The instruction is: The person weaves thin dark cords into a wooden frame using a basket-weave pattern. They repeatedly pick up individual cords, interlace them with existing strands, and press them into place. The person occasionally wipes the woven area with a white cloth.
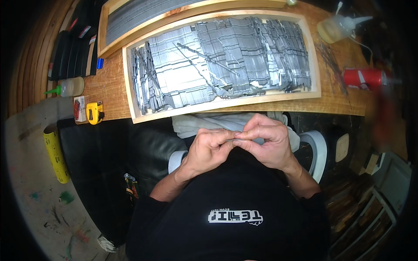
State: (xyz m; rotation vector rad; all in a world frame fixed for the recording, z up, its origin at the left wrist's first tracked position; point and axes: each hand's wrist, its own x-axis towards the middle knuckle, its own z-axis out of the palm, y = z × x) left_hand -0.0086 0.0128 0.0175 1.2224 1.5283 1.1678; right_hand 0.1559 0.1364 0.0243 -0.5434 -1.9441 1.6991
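Note:
My left hand [210, 148] and my right hand [271, 141] meet in front of my chest, just short of the table edge. Both are closed, thumbs against fingers, pinching a small thin grey strip [230, 140] whose ends the fingers mostly hide. Beyond them, on the table, lies a shallow wooden frame [209, 107] filled with rows of grey and silvery strips [174, 61]. A few loose dark strips [209, 60] lie slantwise on top of the rows.
Behind it is a second wooden frame [103, 30]. At the table's left are a yellow tape measure [94, 113] and a green-tipped bottle [72, 87]. On the right are a squeeze bottle [335, 29], a red can [365, 78] and loose thin strips [332, 63]. A grey cloth [191, 124] lies under my hands.

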